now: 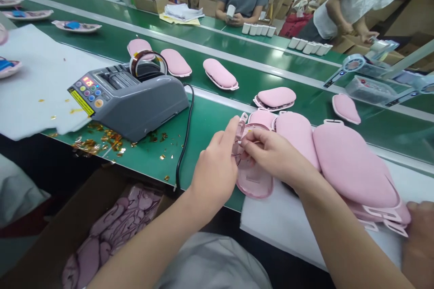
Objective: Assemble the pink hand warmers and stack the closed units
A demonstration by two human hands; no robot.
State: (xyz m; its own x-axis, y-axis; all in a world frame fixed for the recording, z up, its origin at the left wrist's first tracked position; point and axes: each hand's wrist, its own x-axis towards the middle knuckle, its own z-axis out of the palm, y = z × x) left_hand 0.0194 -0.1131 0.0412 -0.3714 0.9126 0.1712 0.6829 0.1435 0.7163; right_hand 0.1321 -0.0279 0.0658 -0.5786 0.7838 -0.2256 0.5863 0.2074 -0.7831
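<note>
My left hand point(215, 169) is closed on a pink plastic shell piece point(241, 127) with a white loop at its edge. Thin dark wires show between my two hands. My right hand point(273, 151) pinches at the wires by a small white bit; my fingers partly hide it, so its kind is unclear. Just under my hands lies an open pink shell half point(255, 184), its hollow inside facing up. To the right, touching one another, are several padded pink pieces point(354, 162) with white strap loops, on a white foam sheet point(271, 216).
A grey tape dispenser point(145, 104) with a cable point(185, 144) stands left, amber tape scraps point(108, 137) around it. Pink padded pieces point(220, 73) lie along the green conveyor point(190, 56). Below is a box of pink parts point(115, 221). Another person's hand point(420, 235) is at right.
</note>
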